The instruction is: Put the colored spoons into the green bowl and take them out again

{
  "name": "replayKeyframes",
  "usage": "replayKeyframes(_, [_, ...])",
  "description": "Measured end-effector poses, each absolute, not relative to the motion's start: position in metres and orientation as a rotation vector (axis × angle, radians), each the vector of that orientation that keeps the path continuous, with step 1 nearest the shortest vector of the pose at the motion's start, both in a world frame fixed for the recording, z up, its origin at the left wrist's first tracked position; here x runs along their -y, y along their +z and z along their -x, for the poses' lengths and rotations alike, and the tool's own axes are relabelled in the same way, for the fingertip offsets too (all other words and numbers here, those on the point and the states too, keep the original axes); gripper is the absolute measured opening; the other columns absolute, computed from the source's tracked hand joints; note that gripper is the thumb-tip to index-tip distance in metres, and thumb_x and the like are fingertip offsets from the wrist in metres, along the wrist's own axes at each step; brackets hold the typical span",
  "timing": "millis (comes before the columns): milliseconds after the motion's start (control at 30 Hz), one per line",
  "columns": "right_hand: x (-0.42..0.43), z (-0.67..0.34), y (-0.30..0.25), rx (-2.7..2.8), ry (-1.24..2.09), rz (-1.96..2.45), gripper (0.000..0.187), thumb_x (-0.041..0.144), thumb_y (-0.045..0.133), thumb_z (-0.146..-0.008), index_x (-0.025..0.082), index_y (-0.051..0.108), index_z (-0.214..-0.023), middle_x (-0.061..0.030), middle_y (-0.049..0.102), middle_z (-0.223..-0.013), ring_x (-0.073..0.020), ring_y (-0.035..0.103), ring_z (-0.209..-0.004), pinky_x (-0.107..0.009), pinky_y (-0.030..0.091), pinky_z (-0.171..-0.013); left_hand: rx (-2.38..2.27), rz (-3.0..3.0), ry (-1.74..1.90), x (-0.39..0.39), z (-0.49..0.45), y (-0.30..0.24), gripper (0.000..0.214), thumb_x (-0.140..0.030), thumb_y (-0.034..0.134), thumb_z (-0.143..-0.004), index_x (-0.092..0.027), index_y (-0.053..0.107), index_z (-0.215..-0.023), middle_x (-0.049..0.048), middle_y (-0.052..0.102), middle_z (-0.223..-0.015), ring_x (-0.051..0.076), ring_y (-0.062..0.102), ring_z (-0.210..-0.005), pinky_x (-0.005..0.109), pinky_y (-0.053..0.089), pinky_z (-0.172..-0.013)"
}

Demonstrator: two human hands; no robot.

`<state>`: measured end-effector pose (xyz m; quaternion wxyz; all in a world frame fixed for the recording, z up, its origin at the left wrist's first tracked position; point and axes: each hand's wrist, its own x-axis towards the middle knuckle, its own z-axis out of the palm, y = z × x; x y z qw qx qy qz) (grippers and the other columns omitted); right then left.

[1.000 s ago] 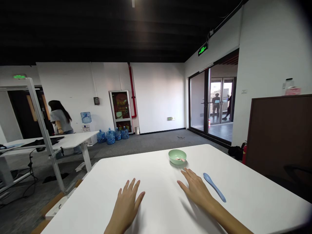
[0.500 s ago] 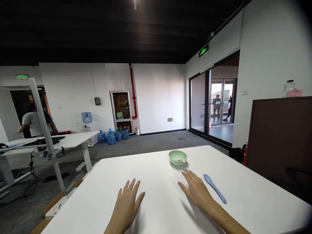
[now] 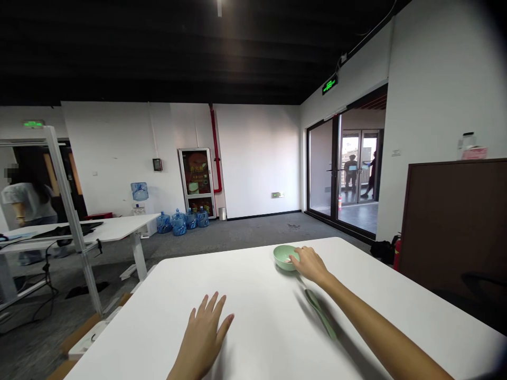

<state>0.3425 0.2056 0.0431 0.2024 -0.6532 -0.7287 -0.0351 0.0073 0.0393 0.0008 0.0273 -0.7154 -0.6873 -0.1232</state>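
Note:
My right hand [image 3: 311, 265] reaches out to the right rim of a light green bowl [image 3: 282, 256] on the white table [image 3: 257, 316]. Its fingers are bent and drawn together over the bowl's inside; what they pinch is hidden. A blue spoon [image 3: 321, 315] lies on the table in the shadow under my right forearm. My left hand [image 3: 206, 335] rests flat on the table near the front edge, fingers spread and holding nothing.
A dark brown cabinet [image 3: 455, 216] stands close to the table's right side. At the far left a person [image 3: 24, 203] stands behind another white desk [image 3: 99, 227] with a metal frame [image 3: 69, 211]. Water bottles [image 3: 180, 221] sit by the back wall. Glass doors [image 3: 348, 174] lie to the right.
My right hand left the table beside the blue spoon and moved forward to the green bowl. My left hand stayed put. The person at the left desk walked further left.

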Motion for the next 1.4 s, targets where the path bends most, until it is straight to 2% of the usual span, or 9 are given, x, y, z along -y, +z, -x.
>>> replayKeyframes(100, [-0.237, -0.34, 0.051, 2.04, -0.028, 1.912, 0.04, 0.037, 0.049, -0.1, 0.013, 0.075, -0.117, -0.0197, 0.074, -0.125, -0.0305, 0.063, -0.123, -0.033, 0.045, -0.091, 2.122, 2.205, -0.384, -0.039, -0.007, 0.002, 0.059, -0.052, 0.034, -0.104, -0.027, 0.049, -0.155, 0.0089, 0.044, -0.167, 0.035, 0.033, -0.157, 0.061, 0.036, -0.124])
replayKeyframes(333, [-0.284, -0.335, 0.046, 2.052, 0.205, 2.081, 0.019, 0.023, 0.065, -0.087, 0.012, 0.079, -0.084, -0.0158, 0.079, -0.084, -0.0253, 0.076, -0.092, -0.029, 0.048, -0.076, 2.142, 2.215, -0.347, -0.036, -0.007, 0.005, 0.06, -0.052, 0.032, -0.104, -0.026, 0.047, -0.156, 0.0075, 0.043, -0.168, 0.035, 0.032, -0.158, 0.06, 0.035, -0.125])
replayKeyframes(433, [-0.294, -0.333, 0.039, 2.027, 0.246, 2.147, 0.02, 0.026, 0.074, -0.083, 0.011, 0.08, -0.094, -0.0176, 0.08, -0.097, -0.0276, 0.076, -0.1, -0.03, 0.051, -0.08, 2.145, 2.233, -0.363, -0.036, -0.007, 0.006, 0.061, -0.053, 0.033, -0.103, -0.026, 0.049, -0.156, 0.0078, 0.044, -0.167, 0.035, 0.033, -0.157, 0.061, 0.036, -0.124])
replayKeyframes(533, [-0.3, -0.332, 0.03, 1.997, 0.236, 2.186, 0.043, 0.035, 0.079, -0.081, 0.013, 0.076, -0.118, -0.0208, 0.074, -0.125, -0.0319, 0.071, -0.118, -0.035, 0.052, -0.089, 2.148, 2.237, -0.384, -0.037, -0.006, 0.004, 0.06, -0.052, 0.034, -0.103, -0.026, 0.049, -0.155, 0.008, 0.044, -0.167, 0.035, 0.034, -0.157, 0.061, 0.036, -0.124])
replayKeyframes(700, [-0.302, -0.33, 0.02, 1.972, 0.247, 2.211, 0.057, 0.04, 0.077, -0.084, 0.011, 0.069, -0.133, -0.0227, 0.068, -0.139, -0.0336, 0.067, -0.126, -0.037, 0.052, -0.094, 2.133, 2.235, -0.419, -0.041, -0.005, 0.0, 0.059, -0.054, 0.035, -0.103, -0.028, 0.051, -0.154, 0.0079, 0.046, -0.166, 0.035, 0.035, -0.157, 0.061, 0.037, -0.124])
replayKeyframes(933, [-0.292, -0.33, 0.028, 1.94, 0.207, 2.16, 0.053, 0.049, 0.063, -0.096, 0.011, 0.068, -0.132, -0.0212, 0.07, -0.135, -0.0298, 0.069, -0.121, -0.032, 0.049, -0.085, 2.128, 2.233, -0.388, -0.043, -0.004, -0.002, 0.061, -0.052, 0.032, -0.103, -0.026, 0.05, -0.155, 0.007, 0.045, -0.167, 0.036, 0.035, -0.157, 0.062, 0.037, -0.124])
replayKeyframes(1033, [-0.277, -0.338, 0.04, 1.928, 0.158, 2.12, 0.05, 0.052, 0.052, -0.101, 0.011, 0.072, -0.122, -0.0207, 0.074, -0.125, -0.0282, 0.071, -0.112, -0.031, 0.045, -0.077, 2.121, 2.229, -0.387, -0.042, -0.003, -0.003, 0.061, -0.052, 0.032, -0.103, -0.025, 0.05, -0.155, 0.0067, 0.045, -0.167, 0.036, 0.034, -0.157, 0.062, 0.036, -0.124])
replayKeyframes(1267, [-0.21, -0.372, 0.059, 1.949, 0.077, 1.97, 0.036, 0.038, 0.048, -0.098, 0.017, 0.075, -0.087, -0.0129, 0.077, -0.094, -0.0229, 0.07, -0.087, -0.03, 0.034, -0.065, 2.092, 2.211, -0.46, -0.037, -0.002, -0.004, 0.06, -0.052, 0.035, -0.102, -0.026, 0.052, -0.153, 0.008, 0.047, -0.165, 0.036, 0.036, -0.156, 0.062, 0.038, -0.123])
replayKeyframes(1400, [-0.171, -0.389, 0.049, 1.908, 0.076, 1.921, 0.035, 0.041, 0.05, -0.096, 0.018, 0.073, -0.082, -0.0116, 0.077, -0.089, -0.0228, 0.069, -0.083, -0.029, 0.032, -0.065, 2.076, 2.207, -0.481, -0.033, -0.004, 0.0, 0.06, -0.052, 0.035, -0.102, -0.026, 0.052, -0.153, 0.0084, 0.048, -0.165, 0.036, 0.037, -0.156, 0.062, 0.038, -0.123])
